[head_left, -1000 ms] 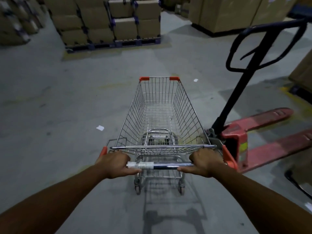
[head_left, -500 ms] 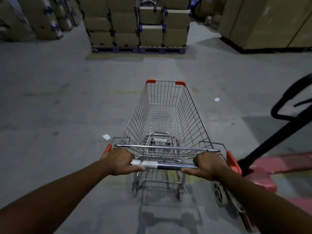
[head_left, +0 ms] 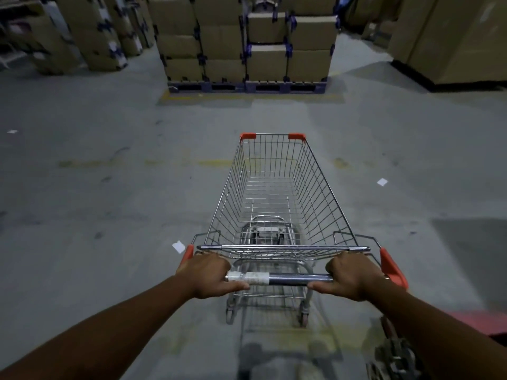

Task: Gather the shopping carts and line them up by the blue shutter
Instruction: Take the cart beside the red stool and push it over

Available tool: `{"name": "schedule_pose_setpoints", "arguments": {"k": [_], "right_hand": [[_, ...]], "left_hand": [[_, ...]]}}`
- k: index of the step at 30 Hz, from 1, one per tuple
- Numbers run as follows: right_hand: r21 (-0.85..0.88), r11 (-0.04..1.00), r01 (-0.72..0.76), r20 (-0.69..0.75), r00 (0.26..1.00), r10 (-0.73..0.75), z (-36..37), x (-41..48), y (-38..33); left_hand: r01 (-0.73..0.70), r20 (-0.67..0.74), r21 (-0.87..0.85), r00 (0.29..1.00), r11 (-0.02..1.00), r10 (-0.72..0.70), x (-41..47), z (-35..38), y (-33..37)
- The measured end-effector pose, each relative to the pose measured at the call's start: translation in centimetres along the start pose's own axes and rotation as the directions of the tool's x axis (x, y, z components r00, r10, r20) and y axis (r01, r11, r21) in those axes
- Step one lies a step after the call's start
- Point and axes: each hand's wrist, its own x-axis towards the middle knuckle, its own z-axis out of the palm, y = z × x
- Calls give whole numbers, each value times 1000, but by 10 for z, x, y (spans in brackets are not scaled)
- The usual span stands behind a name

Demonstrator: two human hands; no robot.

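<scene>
Gripping the handle bar (head_left: 288, 279) of the shopping cart (head_left: 277, 171) at both ends, you hold your arms stretched forward and almost straight. Your left hand (head_left: 208, 272) wraps round the bar beside the orange left corner, thumb pointing inward along it. Your right hand (head_left: 354, 275) curls round the right end the same way. The cart stands on the grey concrete floor (head_left: 109, 201), its front facing stacked cartons (head_left: 219, 42) on a pallet (head_left: 247, 86) well ahead.

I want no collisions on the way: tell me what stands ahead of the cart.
Nothing stands on the floor just ahead of the shopping cart. Farther on, a pallet of stacked boxes stands straight across its path. The blue shutter is not in view, so the rest of the route cannot be judged.
</scene>
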Motion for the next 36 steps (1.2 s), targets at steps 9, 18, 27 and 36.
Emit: {"name": "schedule_pose_setpoints", "arguments": {"k": [9,18,27,36], "right_hand": [[0,995,105,33,994,-104,-38,143,99],[-39,973,227,7,974,-227,-86,285,157],[-37,943,332,-60,941,-333,-131,462,180],[-37,919,392,-34,919,-394,-194,649,173]], "left_hand": [[126,23,-20,992,992,-125,133,-46,-30],[232,30,-116,973,966,-230,239,-86,-84],[311,22,-155,950,938,-311,343,-133,-184],[338,33,-166,941,926,-337,451,-185,-322]]}}
